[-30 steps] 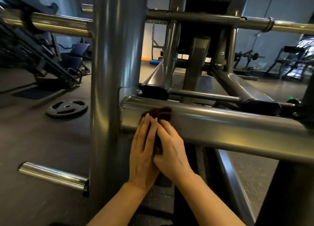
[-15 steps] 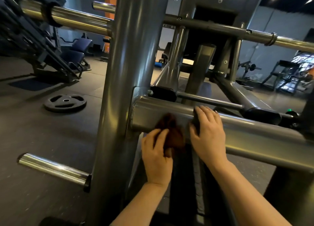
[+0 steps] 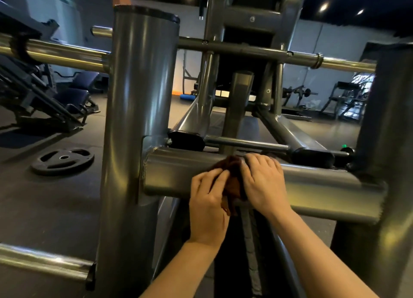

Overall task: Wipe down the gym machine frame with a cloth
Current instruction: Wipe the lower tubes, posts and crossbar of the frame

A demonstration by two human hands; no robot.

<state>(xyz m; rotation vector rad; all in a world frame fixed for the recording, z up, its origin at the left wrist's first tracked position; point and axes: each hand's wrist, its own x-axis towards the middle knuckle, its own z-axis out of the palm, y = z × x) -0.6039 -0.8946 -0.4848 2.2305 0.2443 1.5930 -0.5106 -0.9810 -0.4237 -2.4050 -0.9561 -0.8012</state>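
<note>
Fingers (image 3: 218, 177) bunch brown cloth (image 3: 232, 181) on crossbar (image 3: 178, 174) beside upright post (image 3: 138, 118).

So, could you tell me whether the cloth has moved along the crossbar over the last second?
Yes. The cloth has slid right along the crossbar, away from the upright post it was pressed close to a second ago.

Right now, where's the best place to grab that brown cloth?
Probably the loose end of the brown cloth hanging below the crossbar, from the near side; the top lies bunched under the right hand and left hand.
</note>
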